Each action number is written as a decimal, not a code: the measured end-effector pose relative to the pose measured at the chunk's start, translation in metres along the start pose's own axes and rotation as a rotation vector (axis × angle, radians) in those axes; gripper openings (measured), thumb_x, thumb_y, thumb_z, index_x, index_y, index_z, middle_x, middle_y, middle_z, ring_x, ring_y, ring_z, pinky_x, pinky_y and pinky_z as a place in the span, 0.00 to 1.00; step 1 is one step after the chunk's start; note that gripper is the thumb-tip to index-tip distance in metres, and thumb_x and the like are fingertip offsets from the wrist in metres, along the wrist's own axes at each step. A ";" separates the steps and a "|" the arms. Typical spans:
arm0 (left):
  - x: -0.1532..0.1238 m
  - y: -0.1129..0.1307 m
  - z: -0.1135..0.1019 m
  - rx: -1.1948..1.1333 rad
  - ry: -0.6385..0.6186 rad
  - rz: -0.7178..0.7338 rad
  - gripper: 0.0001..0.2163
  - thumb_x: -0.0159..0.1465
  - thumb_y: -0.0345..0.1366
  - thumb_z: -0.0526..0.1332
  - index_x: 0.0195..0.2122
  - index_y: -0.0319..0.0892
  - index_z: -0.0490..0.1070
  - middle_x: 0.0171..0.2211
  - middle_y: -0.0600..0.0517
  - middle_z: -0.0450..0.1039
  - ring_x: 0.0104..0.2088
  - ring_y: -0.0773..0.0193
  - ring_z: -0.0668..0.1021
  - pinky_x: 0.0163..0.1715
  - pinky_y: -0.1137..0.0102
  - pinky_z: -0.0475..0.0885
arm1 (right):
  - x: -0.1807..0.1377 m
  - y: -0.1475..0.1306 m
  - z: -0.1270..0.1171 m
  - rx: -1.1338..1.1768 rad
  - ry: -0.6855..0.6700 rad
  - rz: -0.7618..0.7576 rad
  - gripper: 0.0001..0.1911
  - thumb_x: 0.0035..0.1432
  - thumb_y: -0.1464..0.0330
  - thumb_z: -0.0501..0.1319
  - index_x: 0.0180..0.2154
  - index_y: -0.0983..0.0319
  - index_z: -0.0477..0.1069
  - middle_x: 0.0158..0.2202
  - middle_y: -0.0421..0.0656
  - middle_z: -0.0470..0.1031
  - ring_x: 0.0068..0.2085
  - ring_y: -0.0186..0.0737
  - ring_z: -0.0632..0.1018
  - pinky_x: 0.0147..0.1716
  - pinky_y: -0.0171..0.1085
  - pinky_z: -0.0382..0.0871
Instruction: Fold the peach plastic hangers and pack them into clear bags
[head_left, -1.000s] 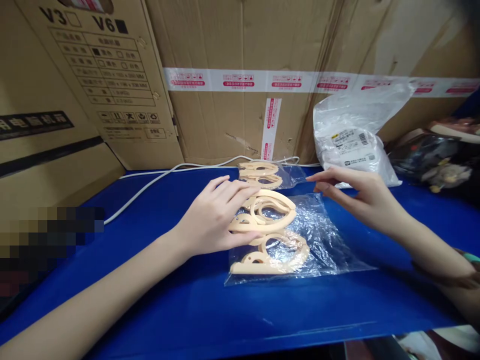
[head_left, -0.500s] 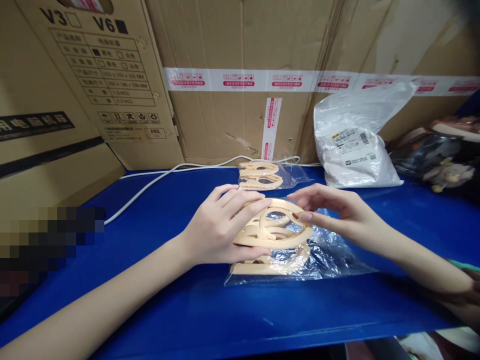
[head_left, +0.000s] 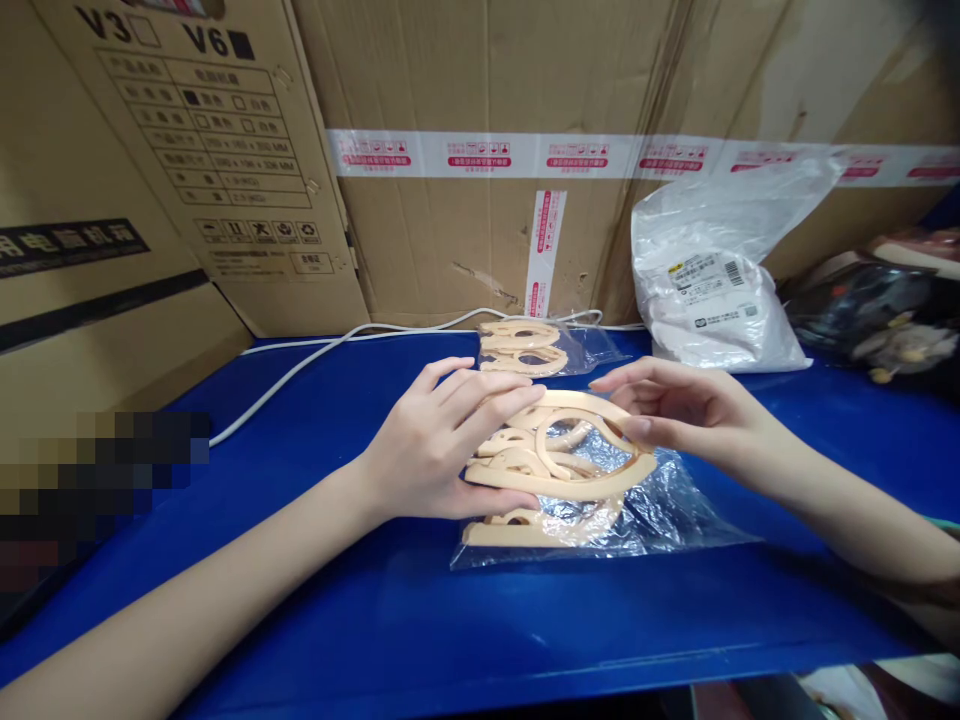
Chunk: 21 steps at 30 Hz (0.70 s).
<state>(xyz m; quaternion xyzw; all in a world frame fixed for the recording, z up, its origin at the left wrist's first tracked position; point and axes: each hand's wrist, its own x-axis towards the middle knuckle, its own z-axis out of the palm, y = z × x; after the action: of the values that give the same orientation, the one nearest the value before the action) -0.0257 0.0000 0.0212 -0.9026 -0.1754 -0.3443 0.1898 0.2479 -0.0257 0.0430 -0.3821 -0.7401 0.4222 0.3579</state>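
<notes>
While both hands hold it between them, a peach plastic hanger (head_left: pixel 570 483) sits just above a clear bag (head_left: pixel 675 515) on a blue table (head_left: pixel 450 620). The left hand (head_left: pixel 442 450) is closed on the hanger's left end, with the fingers laid over the top and the thumb beneath. The right hand (head_left: pixel 690 415) pinches the right end, thumb on the front curve and fingers behind. The hands are apart, one at each end.

Under the hanger, inside the bag, lies a second one (head_left: pixel 540 527) of the same kind. Beyond the hands, a smaller pack (head_left: pixel 525 347) of the same pieces lies near a white cable (head_left: pixel 300 370). Beyond the right hand, a labelled white bag (head_left: pixel 712 290) leans against cardboard boxes (head_left: pixel 450 80).

The hanger looks light and stiff: a thin looped frame with open cut-outs, probably smooth and a little slippery. Its slim arms could likely snap or fold if bent. The thicker outer curve at each end seems the safest place to grip. The clear bag looks soft, crinkly and slick.
</notes>
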 end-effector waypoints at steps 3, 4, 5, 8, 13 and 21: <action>0.001 -0.001 -0.002 -0.005 -0.004 -0.022 0.32 0.58 0.56 0.61 0.58 0.42 0.63 0.51 0.44 0.74 0.51 0.54 0.76 0.56 0.58 0.63 | 0.000 0.001 -0.002 -0.011 0.018 0.001 0.15 0.57 0.62 0.65 0.47 0.55 0.72 0.34 0.41 0.77 0.33 0.36 0.77 0.28 0.33 0.71; 0.001 -0.001 -0.002 -0.009 -0.008 -0.029 0.32 0.58 0.56 0.61 0.58 0.43 0.62 0.51 0.44 0.74 0.51 0.54 0.76 0.56 0.58 0.63 | 0.001 0.001 -0.003 -0.013 0.020 0.003 0.15 0.57 0.62 0.65 0.47 0.55 0.73 0.34 0.41 0.77 0.34 0.37 0.78 0.28 0.33 0.71; 0.001 -0.001 -0.002 -0.012 -0.012 -0.032 0.32 0.58 0.56 0.61 0.58 0.42 0.62 0.51 0.44 0.74 0.52 0.54 0.76 0.56 0.58 0.63 | 0.001 0.001 -0.003 -0.015 0.020 0.004 0.15 0.56 0.62 0.65 0.47 0.55 0.73 0.34 0.41 0.78 0.34 0.38 0.78 0.28 0.34 0.72; 0.001 -0.001 -0.002 -0.022 -0.019 -0.024 0.32 0.58 0.56 0.61 0.58 0.41 0.62 0.51 0.43 0.74 0.52 0.54 0.75 0.55 0.58 0.64 | 0.002 0.002 -0.003 -0.014 0.019 0.003 0.15 0.57 0.62 0.65 0.47 0.55 0.73 0.35 0.41 0.78 0.35 0.38 0.78 0.30 0.34 0.73; 0.001 -0.001 -0.003 -0.021 -0.036 -0.021 0.32 0.59 0.56 0.61 0.59 0.43 0.61 0.52 0.44 0.74 0.52 0.53 0.75 0.55 0.59 0.64 | 0.000 0.002 -0.004 -0.073 0.028 -0.002 0.16 0.58 0.61 0.63 0.47 0.56 0.72 0.37 0.43 0.79 0.36 0.40 0.79 0.31 0.36 0.74; 0.003 0.002 -0.001 0.012 -0.032 0.008 0.28 0.61 0.54 0.60 0.56 0.40 0.64 0.49 0.43 0.75 0.50 0.55 0.76 0.53 0.60 0.65 | -0.005 0.000 0.003 -0.552 0.060 -0.246 0.17 0.62 0.62 0.59 0.52 0.56 0.69 0.45 0.45 0.77 0.40 0.43 0.78 0.37 0.40 0.74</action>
<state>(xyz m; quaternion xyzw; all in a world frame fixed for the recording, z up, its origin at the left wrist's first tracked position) -0.0231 -0.0016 0.0236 -0.9075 -0.1771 -0.3279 0.1937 0.2480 -0.0310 0.0406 -0.3846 -0.8567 0.1474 0.3106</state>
